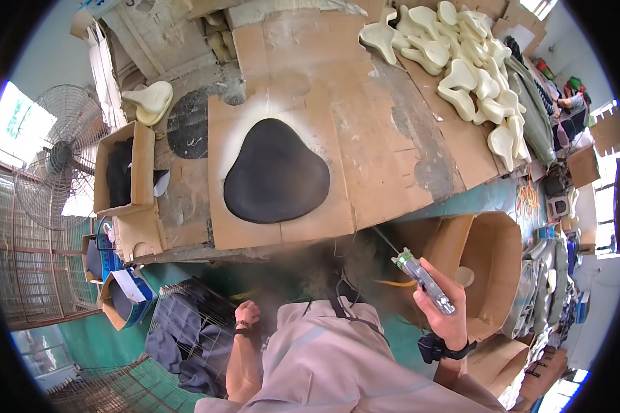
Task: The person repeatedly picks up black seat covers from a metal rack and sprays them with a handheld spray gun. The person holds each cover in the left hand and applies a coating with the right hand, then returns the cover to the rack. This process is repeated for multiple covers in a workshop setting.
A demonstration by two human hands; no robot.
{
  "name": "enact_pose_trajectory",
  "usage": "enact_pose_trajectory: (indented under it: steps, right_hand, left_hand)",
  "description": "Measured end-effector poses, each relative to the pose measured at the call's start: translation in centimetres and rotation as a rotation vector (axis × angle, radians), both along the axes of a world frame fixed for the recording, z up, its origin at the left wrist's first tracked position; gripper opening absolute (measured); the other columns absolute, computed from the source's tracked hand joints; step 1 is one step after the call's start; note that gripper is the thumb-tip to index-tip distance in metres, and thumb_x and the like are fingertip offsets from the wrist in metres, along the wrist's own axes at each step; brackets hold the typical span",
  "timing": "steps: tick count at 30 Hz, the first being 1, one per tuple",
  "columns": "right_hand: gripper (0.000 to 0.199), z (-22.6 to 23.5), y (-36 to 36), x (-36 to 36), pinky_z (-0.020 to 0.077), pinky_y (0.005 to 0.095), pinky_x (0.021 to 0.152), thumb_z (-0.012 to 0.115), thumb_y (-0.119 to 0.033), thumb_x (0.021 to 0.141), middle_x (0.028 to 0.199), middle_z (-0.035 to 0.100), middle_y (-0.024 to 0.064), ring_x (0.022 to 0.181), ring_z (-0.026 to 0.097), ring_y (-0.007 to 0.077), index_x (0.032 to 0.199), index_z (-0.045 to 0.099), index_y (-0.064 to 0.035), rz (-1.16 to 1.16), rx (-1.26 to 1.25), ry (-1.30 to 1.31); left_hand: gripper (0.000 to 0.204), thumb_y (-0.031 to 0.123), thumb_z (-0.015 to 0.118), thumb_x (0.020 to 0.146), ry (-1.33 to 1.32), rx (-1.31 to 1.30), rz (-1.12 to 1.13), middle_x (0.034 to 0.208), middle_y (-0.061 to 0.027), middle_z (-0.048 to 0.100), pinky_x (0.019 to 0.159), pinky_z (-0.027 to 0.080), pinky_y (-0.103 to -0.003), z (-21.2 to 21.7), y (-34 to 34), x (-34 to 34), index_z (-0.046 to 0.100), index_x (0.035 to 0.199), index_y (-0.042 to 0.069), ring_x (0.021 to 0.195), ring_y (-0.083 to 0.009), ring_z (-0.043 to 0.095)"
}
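My right hand (pixel 442 303) is closed round the clear handle of a screwdriver (pixel 426 279) with a green collar. Its thin metal shaft points up and left toward the table's front edge. Curled into a loose fist, my left hand (pixel 247 314) hangs low beside my body, with nothing visible in it. A black, rounded-triangular saddle pad (pixel 277 172) lies on a cardboard sheet (pixel 218 234) in the middle of the table, narrow end away from me. Pale residue rings its far edges. Neither hand touches the pad.
Cream saddle foams (pixel 461 76) are heaped at the table's far right; others (pixel 151 100) sit at the left. A cardboard box (pixel 146 165) with black pieces stands left, near a fan (pixel 60 155). Below the table are a large carton (pixel 492 275) and a wire basket (pixel 200 310) with dark cloth.
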State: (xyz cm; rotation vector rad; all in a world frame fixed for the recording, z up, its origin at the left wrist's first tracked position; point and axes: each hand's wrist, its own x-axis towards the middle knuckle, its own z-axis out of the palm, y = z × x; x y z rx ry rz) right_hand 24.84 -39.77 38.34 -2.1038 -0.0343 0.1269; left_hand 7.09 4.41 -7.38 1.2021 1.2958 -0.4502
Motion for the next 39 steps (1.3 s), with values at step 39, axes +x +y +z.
enact_pose_trajectory:
  steps: [39]
  right_hand:
    - [0.049,0.8,6.4,2.9,0.0517,0.0311,0.073,0.070,0.001,0.083,0.096,0.068,0.0172,0.077,0.065,0.0268,0.131,0.059,0.0017,0.112,0.000,-0.163]
  left_hand:
    - [0.028,0.017,0.063,0.091,-0.152,-0.146,0.055,0.081,-0.0023,0.065,0.052,0.048,-0.029,-4.3,1.1,-1.9,0.067,0.117,0.006,0.066,-0.0144,0.063]
